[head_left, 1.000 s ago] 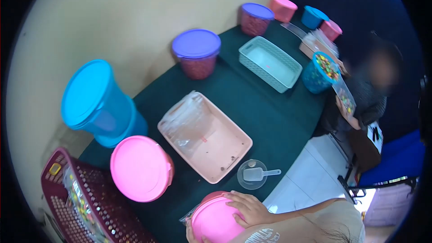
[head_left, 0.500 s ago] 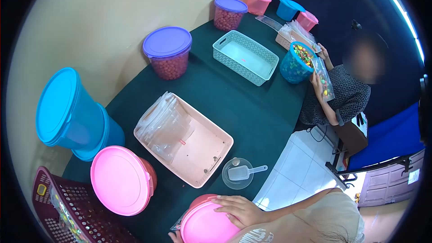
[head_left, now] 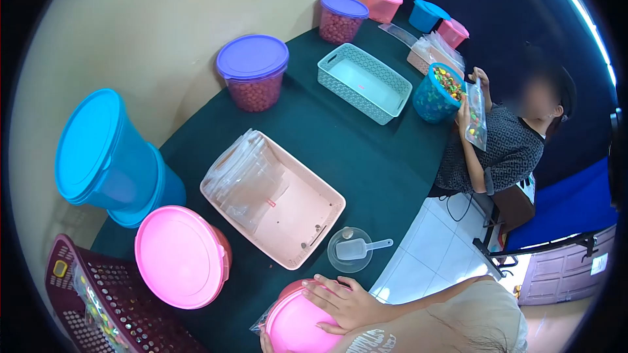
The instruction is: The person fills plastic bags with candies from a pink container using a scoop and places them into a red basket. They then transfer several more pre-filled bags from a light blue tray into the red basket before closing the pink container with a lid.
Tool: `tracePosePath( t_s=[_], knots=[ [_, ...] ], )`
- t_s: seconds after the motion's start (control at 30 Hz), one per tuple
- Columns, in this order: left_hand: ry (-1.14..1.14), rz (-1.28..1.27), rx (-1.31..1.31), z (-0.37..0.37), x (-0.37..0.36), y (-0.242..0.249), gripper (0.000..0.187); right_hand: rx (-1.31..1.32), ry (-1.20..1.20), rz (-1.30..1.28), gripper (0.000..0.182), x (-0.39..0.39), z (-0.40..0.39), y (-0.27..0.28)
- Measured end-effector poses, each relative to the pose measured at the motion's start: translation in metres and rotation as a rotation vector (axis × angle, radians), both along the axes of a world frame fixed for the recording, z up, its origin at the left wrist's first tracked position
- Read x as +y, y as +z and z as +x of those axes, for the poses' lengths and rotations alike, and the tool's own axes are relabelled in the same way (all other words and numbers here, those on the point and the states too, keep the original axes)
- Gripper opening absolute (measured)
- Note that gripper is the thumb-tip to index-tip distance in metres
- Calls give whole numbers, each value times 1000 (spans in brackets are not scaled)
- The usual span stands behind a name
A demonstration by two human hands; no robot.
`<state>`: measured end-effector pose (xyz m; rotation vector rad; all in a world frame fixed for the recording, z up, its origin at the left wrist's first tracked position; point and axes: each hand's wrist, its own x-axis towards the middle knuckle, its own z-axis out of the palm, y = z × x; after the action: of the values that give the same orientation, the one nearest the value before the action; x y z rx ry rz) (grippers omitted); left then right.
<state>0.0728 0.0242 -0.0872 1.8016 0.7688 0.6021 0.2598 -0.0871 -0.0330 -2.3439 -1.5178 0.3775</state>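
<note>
My right hand (head_left: 343,302) lies with spread fingers on the pink lid (head_left: 297,328) of a round container at the bottom. At the bottom edge, the fingers of my left hand (head_left: 265,342) press round the lid's left rim; the rest of this hand is out of frame. Clear plastic (head_left: 260,321) sticks out beside those fingers. Just above my right hand, a white scoop (head_left: 353,249) rests on a clear round dish (head_left: 345,265). A pink tray (head_left: 307,212) farther up holds a stack of clear plastic bags (head_left: 245,180).
Left stand another pink-lidded tub (head_left: 180,258), stacked blue tubs (head_left: 91,147) and a maroon basket (head_left: 124,294). Purple-lidded tubs (head_left: 252,59) and a mint basket (head_left: 366,85) are farther back. Right, a person (head_left: 500,140) holds a bag (head_left: 476,117) beside a blue candy tub (head_left: 435,101).
My right hand's fingers have spread and shifted on the lid. My left fingers have come closer against its rim. The other person has turned and raised a hand at the bag. The view has shifted slightly.
</note>
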Motion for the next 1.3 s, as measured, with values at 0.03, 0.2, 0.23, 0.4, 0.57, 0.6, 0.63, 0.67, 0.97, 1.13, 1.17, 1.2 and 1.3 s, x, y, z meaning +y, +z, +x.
tracePosePath(
  t_s=[0.03,0.2,0.23,0.4,0.57,0.6,0.63,0.67,0.97,1.13,1.17,1.2,1.3],
  knots=[
    [3,16,1,-1,2,2,66,2,8,7,67,1,0,0],
    [-32,64,-27,2,2,11,67,22,23,-45,67,2,5,-1],
    [-47,77,-51,5,0,10,66,15,17,-38,67,2,5,-2],
    [-114,133,-162,17,-10,4,63,46,11,93,65,-3,1,-3],
    [-141,167,-219,24,-16,-13,59,154,12,129,59,-8,4,-12],
    [-102,186,-206,22,-17,-17,59,206,12,121,57,-8,6,-15],
    [-54,211,-186,19,-16,-21,58,259,9,173,54,-11,10,-22],
    [-13,236,-157,12,-14,-24,57,323,-1,222,53,-16,11,-30],
    [-6,285,-2,-17,6,-27,51,332,-67,244,45,-12,14,-18],
    [44,105,37,-5,-3,11,47,408,-92,205,42,-9,14,-8],
    [23,116,44,-2,-2,11,47,417,-70,197,42,-7,16,-6],
    [-2,132,57,-1,0,14,46,357,-57,188,44,-4,14,-4],
    [-144,428,291,3,5,33,49,220,23,166,50,-6,9,-8]
  ],
)
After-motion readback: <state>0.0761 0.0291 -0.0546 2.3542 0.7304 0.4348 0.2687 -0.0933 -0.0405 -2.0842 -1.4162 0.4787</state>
